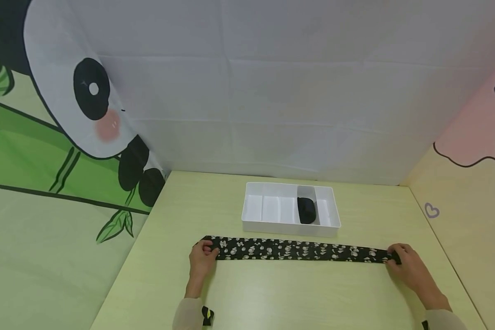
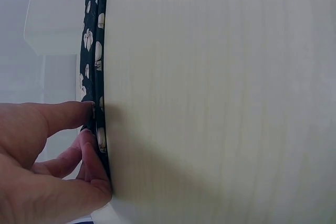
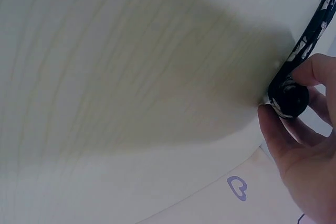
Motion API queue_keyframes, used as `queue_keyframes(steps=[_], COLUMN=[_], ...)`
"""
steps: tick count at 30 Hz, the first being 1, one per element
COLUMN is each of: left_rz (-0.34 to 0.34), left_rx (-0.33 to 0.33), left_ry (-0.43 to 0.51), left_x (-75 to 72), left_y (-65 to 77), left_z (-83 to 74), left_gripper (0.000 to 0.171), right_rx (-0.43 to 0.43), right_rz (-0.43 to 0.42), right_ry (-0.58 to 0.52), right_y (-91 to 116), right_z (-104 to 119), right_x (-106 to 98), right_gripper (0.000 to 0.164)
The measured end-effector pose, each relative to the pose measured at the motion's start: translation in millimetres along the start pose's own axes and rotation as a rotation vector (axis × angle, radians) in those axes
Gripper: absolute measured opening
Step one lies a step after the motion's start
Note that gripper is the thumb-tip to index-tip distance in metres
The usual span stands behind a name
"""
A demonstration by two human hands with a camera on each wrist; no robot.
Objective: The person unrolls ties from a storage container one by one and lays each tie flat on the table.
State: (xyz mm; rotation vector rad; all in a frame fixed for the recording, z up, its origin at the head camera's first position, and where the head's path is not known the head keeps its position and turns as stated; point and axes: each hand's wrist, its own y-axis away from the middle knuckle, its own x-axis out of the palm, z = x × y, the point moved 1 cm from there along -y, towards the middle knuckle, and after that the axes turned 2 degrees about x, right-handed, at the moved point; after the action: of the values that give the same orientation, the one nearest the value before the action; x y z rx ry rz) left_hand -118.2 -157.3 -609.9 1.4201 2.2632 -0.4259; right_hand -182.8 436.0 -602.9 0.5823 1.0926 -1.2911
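A long black necktie [image 1: 280,249] with a pale floral print lies stretched left to right across the table. At its wider left end, my left hand [image 1: 202,261] pinches the fabric between thumb and fingers; the left wrist view shows this along the tie's edge [image 2: 94,51]. My right hand [image 1: 408,268] holds the narrow right end, which is wound into a small coil. In the right wrist view the coil [image 3: 289,99] sits on edge between the thumb and fingers. Between the hands the tie lies flat.
Behind the tie stands a white divided tray [image 1: 288,228] with several compartments. A dark rounded item [image 1: 306,210] sits in one of them; its kind cannot be told. The pale wood-grain table [image 1: 293,298] meets a white cloth backdrop [image 1: 280,114] and printed side panels [image 1: 458,238].
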Motion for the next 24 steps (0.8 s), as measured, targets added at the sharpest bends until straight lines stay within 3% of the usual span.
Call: queue_keyframes(steps=[13,24], left_rz=[0.002,0.002], left_rx=[-0.005,-0.005], left_ry=[-0.005,-0.01], left_x=[-0.7,0.2], left_y=[0.1,0.1], left_z=[-1.1,-0.4], left_gripper=[0.025,0.024], right_rx=[0.016,0.09], right_rz=[-0.078,-0.067], right_ry=[-0.01,0.016], right_y=[3,6], right_z=[-11,-14], right_x=[1,-7], right_gripper=[0.023,0.026])
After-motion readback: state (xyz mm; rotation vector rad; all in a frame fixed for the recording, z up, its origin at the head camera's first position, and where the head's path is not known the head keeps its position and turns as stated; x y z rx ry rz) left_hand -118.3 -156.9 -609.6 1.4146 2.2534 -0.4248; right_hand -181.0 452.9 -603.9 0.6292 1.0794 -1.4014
